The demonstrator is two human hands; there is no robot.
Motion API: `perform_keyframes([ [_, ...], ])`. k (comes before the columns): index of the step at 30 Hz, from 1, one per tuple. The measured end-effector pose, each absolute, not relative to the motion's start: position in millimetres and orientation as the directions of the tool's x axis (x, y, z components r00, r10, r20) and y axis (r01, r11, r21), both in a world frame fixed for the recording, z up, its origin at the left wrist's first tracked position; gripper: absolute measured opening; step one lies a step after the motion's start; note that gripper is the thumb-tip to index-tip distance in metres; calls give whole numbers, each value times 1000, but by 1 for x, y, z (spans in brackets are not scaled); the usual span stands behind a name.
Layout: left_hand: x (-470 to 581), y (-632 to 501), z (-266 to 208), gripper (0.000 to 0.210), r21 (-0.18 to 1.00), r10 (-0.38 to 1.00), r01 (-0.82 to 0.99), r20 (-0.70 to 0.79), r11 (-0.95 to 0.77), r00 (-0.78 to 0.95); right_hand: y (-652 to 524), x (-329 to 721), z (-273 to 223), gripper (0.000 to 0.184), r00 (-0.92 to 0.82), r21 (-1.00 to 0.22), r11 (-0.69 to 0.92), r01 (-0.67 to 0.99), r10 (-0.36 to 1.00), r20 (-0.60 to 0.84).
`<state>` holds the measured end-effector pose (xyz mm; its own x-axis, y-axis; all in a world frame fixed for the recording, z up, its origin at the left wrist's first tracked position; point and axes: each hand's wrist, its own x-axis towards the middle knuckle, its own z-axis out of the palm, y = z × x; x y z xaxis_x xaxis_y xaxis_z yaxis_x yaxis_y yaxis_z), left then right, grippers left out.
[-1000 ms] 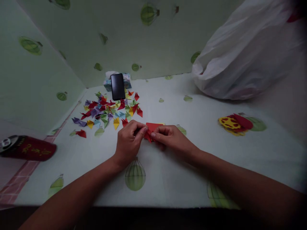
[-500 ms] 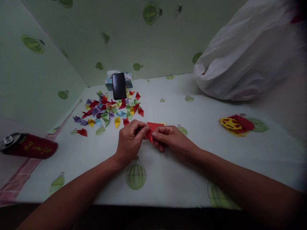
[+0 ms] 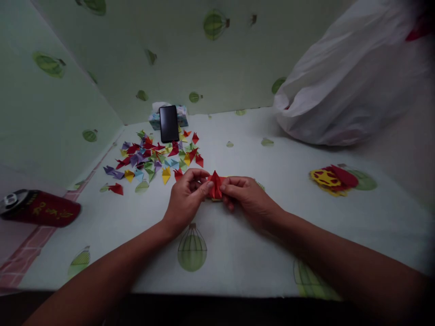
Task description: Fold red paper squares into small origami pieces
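Between my two hands is a small folded red paper (image 3: pixel 215 186), its pointed tip facing up. My left hand (image 3: pixel 189 190) pinches its left side with thumb and fingers. On the opposite side, my right hand (image 3: pixel 242 192) grips it between thumb and index finger. Behind the folded piece, mostly hidden by it and my fingers, lie sheets of red and yellow paper (image 3: pixel 224 178). A heap of small folded paper cranes (image 3: pixel 149 156) in many colours spreads to the left of my hands, and a lone red one (image 3: pixel 116 189) sits nearer me.
A phone (image 3: pixel 169 123) leans on a tissue box (image 3: pixel 154 121) behind the cranes. At the left edge is a red can (image 3: pixel 50 208). To the right lie red and yellow paper cut-outs (image 3: pixel 331 177), with a big white plastic bag (image 3: pixel 333 90) behind them.
The folded red paper has turned in my fingers: its point faced down toward me before and now stands up. Both hands stay nearly where they were, still pinching it.
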<state>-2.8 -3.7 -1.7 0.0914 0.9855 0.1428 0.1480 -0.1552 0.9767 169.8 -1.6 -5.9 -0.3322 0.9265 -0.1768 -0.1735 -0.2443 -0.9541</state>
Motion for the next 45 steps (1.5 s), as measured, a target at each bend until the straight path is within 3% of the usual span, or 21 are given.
perform_keyframes([
  [7,0,-5,1,16,995,993,97,2,-14,115,-2,172,-5,27,-390,-970,-207,-130,910,-142],
  [17,1,-6,4,18,995,993,103,-19,7,117,1,172,-13,21,-357,-967,-118,-227,934,-30],
  [34,4,-8,1,14,997,993,72,-35,26,115,-1,169,-17,20,-285,-978,-93,-185,958,-37],
  [45,2,-6,2,17,999,989,32,-45,41,140,-1,169,-20,15,-325,-935,-166,-314,944,-58],
])
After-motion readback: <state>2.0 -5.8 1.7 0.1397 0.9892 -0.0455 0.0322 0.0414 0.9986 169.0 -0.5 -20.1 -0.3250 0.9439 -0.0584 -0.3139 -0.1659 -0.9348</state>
